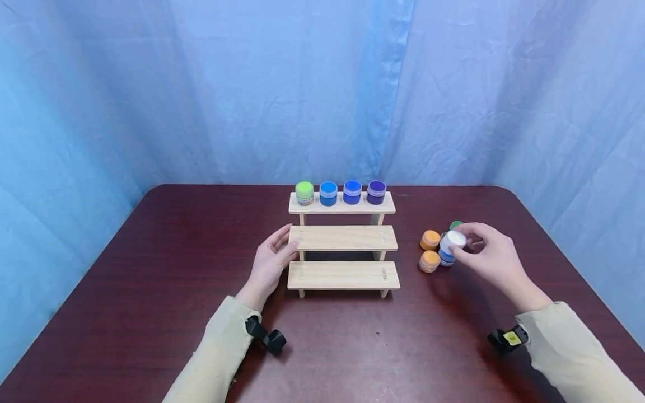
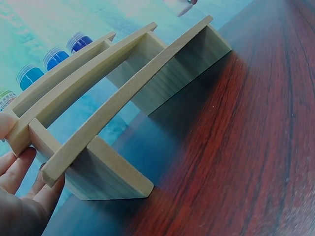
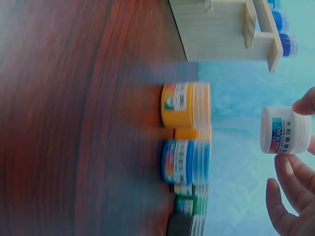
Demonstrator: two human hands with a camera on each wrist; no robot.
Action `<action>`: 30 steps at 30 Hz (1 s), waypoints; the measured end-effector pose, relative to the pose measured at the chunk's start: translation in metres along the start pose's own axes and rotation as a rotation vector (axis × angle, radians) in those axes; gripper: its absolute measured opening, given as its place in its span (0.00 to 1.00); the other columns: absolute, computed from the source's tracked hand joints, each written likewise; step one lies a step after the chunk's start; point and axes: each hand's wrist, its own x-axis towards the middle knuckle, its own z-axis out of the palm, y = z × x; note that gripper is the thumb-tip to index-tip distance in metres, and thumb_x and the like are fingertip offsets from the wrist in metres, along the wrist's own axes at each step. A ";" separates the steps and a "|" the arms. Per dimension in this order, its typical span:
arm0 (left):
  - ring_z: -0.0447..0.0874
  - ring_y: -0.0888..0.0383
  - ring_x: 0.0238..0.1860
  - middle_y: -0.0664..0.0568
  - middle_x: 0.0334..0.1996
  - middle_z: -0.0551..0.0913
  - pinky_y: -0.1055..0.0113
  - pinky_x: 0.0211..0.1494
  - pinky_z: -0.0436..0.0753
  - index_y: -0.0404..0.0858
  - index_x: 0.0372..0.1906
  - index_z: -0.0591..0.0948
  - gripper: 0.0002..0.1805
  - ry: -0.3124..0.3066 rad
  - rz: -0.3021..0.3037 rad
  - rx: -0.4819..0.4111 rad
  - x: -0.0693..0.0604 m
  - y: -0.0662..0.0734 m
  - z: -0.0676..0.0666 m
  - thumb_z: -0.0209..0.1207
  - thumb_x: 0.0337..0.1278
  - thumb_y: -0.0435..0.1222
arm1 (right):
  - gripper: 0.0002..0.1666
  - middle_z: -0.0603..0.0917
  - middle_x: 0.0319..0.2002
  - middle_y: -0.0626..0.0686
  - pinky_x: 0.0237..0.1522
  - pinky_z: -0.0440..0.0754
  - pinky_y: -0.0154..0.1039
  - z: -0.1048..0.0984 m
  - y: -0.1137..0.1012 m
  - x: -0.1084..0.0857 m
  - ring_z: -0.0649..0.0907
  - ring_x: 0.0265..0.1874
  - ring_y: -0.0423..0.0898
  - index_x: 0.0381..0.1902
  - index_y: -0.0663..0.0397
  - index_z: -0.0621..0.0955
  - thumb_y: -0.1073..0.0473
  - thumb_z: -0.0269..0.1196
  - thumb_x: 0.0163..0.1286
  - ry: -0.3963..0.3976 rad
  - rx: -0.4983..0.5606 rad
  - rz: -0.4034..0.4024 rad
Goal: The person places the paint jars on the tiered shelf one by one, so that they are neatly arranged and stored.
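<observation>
My left hand (image 1: 267, 266) grips the left end of the middle step of a three-tier wooden display stand (image 1: 344, 238), thumb above and fingers below. Along the top step stand a light green paint jar (image 1: 304, 193), two blue jars (image 1: 328, 194) and a purple jar (image 1: 376, 193). Off to the stand's right, my right hand (image 1: 496, 257) pinches a white paint jar (image 3: 283, 130) between thumb and fingers. The right wrist view has that jar raised off the table, above a cluster of other jars. Its label faces the wrist camera.
The cluster on the dark wooden table (image 1: 151, 291) includes two orange jars (image 1: 429, 261), a blue jar (image 3: 174, 162), a green jar (image 3: 186, 205) and a dark jar (image 3: 178, 226). Some jars partly hide others. Blue curtains (image 1: 282, 89) hang behind the table.
</observation>
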 end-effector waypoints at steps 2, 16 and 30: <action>0.73 0.51 0.58 0.38 0.65 0.68 0.64 0.53 0.78 0.34 0.70 0.62 0.29 -0.002 -0.004 0.000 0.000 0.000 0.000 0.53 0.64 0.27 | 0.16 0.81 0.36 0.54 0.32 0.74 0.20 0.004 -0.004 0.001 0.77 0.29 0.35 0.43 0.59 0.80 0.64 0.69 0.55 -0.001 0.007 -0.010; 0.75 0.58 0.51 0.37 0.63 0.70 0.72 0.45 0.78 0.33 0.69 0.64 0.29 0.008 -0.007 -0.014 0.001 -0.001 0.000 0.54 0.63 0.27 | 0.17 0.82 0.37 0.55 0.34 0.79 0.27 0.041 -0.033 0.020 0.75 0.32 0.30 0.43 0.62 0.80 0.68 0.69 0.53 -0.020 0.091 -0.134; 0.77 0.63 0.47 0.36 0.63 0.69 0.74 0.44 0.78 0.32 0.69 0.63 0.29 -0.007 0.004 -0.032 0.001 -0.001 -0.001 0.53 0.63 0.25 | 0.19 0.82 0.36 0.53 0.31 0.77 0.32 0.063 -0.058 0.028 0.79 0.32 0.44 0.42 0.59 0.82 0.67 0.72 0.50 -0.006 0.128 -0.221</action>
